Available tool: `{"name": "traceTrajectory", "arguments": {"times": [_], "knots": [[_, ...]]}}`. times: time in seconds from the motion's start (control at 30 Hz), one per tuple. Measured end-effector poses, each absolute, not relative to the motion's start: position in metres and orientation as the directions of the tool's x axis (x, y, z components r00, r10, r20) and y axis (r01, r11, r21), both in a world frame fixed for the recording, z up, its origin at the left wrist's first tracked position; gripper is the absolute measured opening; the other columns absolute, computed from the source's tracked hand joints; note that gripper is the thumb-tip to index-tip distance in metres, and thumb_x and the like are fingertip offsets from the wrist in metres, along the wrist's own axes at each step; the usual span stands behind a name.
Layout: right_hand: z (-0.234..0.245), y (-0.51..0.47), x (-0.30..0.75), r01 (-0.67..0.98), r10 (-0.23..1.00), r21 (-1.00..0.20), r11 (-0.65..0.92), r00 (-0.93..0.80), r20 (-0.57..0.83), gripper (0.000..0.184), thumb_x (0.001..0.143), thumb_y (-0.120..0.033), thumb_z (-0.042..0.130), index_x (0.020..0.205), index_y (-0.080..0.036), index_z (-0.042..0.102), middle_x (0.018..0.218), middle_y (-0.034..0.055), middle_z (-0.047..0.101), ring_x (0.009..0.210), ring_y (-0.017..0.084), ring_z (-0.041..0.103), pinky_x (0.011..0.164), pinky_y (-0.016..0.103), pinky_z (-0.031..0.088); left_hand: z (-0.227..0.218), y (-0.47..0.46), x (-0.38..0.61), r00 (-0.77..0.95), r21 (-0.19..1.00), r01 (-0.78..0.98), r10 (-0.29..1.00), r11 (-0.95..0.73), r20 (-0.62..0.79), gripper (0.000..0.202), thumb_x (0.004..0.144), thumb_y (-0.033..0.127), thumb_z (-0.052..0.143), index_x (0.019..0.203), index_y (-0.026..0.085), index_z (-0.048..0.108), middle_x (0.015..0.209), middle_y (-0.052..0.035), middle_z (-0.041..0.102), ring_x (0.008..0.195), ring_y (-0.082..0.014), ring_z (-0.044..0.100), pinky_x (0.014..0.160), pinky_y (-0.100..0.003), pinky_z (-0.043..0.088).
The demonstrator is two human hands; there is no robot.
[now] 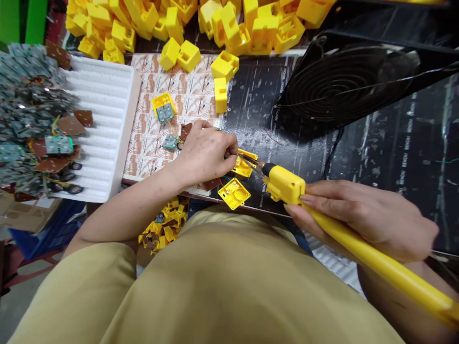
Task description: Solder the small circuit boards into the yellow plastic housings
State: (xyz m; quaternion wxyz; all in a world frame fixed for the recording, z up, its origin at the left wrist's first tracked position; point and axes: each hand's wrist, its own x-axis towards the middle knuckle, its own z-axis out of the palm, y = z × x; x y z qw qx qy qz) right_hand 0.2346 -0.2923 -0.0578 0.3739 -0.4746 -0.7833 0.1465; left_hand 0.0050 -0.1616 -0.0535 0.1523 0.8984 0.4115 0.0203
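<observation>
My left hand (211,150) is closed in a pinch over a small yellow plastic casing (243,167); whatever sits between its fingertips is hidden. In my right hand (366,215) is a yellow soldering iron (287,184) with a long yellow handle. Its thin metal tip points left, down at the casing beside my left fingertips. Just nearer to me lies an open yellow cover (234,193) with a round grille of holes. By my left wrist are a wired grey-green circuit board (169,141) and a yellow casing with a board (165,111) in it.
Many yellow casings (251,28) are heaped along the back. A black fan (344,86) stands at right on the black tabletop (401,162). On the left, a white ribbed foam tray (103,129) carries piled circuit boards (32,105). More yellow parts (168,227) sit below the table edge.
</observation>
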Motion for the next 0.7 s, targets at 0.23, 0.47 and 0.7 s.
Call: {"name": "traceTrajectory", "arguments": {"times": [0.23,0.47,0.7], "knots": [[-0.048,-0.294,0.25,0.726,0.847,-0.46,0.511,-0.338,0.409,0.009,0.091,-0.033,0.064,0.089,-0.024,0.061,0.083,0.0005,0.069,0.064,0.011,0.066,0.053,0.021,0.055,-0.049,-0.158,0.009,0.647,0.275,0.755,0.742,-0.595,-0.173,0.02,0.076,0.026,0.053,0.078,0.019,0.071,0.07,-0.0027,0.069,0.074,-0.0199,0.06,0.096,-0.046,0.038],[-0.062,-0.298,0.259,0.757,0.857,-0.468,0.456,-0.232,0.46,0.022,0.089,-0.034,0.066,0.11,-0.028,0.06,0.087,-0.0001,0.072,0.066,0.015,0.069,0.047,0.024,0.055,-0.047,-0.158,0.009,0.651,0.26,0.755,0.736,-0.602,-0.186,0.021,0.078,0.026,0.052,0.081,0.019,0.071,0.071,-0.0015,0.069,0.076,-0.0194,0.062,0.097,-0.046,0.038],[-0.067,-0.304,0.257,0.801,0.831,-0.451,0.392,-0.098,0.548,0.054,0.09,-0.053,0.061,0.14,-0.039,0.048,0.108,0.002,0.072,0.071,0.022,0.072,0.051,0.034,0.059,-0.041,-0.153,0.002,0.7,0.311,0.708,0.686,-0.634,-0.197,0.023,0.082,0.028,0.053,0.091,0.02,0.072,0.083,-0.0017,0.073,0.086,-0.021,0.067,0.093,-0.041,0.045]]}}
